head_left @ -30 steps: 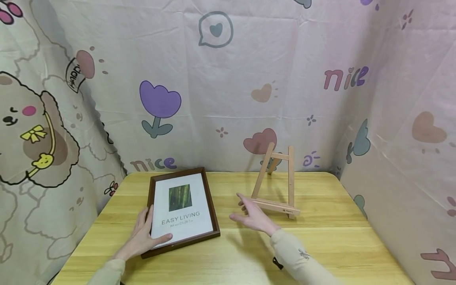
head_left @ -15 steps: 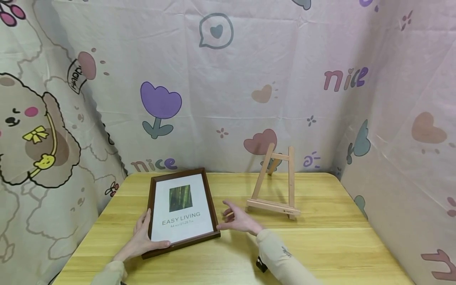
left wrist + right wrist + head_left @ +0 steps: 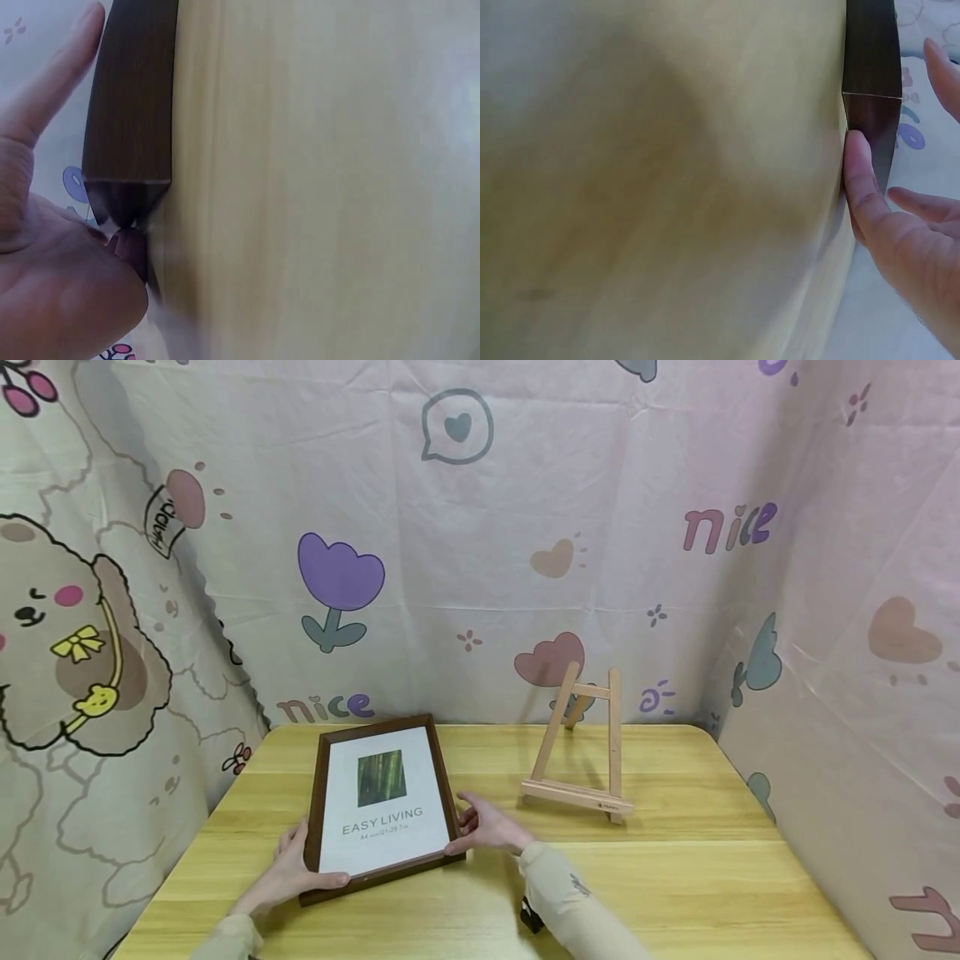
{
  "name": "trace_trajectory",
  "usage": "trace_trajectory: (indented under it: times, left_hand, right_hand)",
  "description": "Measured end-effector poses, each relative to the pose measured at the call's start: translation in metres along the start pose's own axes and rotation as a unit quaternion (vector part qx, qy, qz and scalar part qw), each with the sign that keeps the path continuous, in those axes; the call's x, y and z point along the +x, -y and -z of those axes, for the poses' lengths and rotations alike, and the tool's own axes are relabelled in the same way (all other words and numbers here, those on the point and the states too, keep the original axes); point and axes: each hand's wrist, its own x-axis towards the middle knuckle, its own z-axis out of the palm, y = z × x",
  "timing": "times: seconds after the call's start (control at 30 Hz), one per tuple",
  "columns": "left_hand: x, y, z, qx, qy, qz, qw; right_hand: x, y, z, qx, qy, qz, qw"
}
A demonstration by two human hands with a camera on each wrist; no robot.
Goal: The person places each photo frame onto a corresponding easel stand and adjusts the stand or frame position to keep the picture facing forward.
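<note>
A dark brown picture frame, with a white sheet lettered "EASY LIVING" and a small green picture, slants on the table's left side. My left hand holds its lower left corner, thumb over the front border and fingers along the side. In the left wrist view the left thumb lies at the border and a fingertip shows below the corner. At the lower right corner is my right hand. The right wrist view has a fingertip against the frame's side, with the thumb held a little off the front.
A small wooden easel stands at the back right of the wooden table. Behind and at both sides hangs a patterned white curtain. A black strap piece shows under the right sleeve.
My right hand has moved left and down from beside the easel to the frame's right edge. The left hand has slid slightly down and left at its corner. The frame stays almost in place.
</note>
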Motion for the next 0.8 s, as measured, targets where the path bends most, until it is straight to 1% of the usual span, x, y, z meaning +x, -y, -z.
trace_trajectory:
  times: [0.23,0.5,0.8]
  left_hand:
    - [0.0031,0.0059,0.004,0.007,0.012,0.004,0.9999]
    - [0.0028,0.0056,0.0056,0.017,0.011,0.001,0.9998]
    - [0.0001,0.0102,0.008,0.021,0.018,-0.015,0.9995]
  right_hand:
    - [0.004,0.0026,-0.002,-0.034,0.002,-0.022,0.9992]
    - [0.0068,0.0025,-0.0036,-0.074,0.014,-0.034,0.9965]
    - [0.0076,0.0031,-0.0078,-0.09,0.019,-0.021,0.9955]
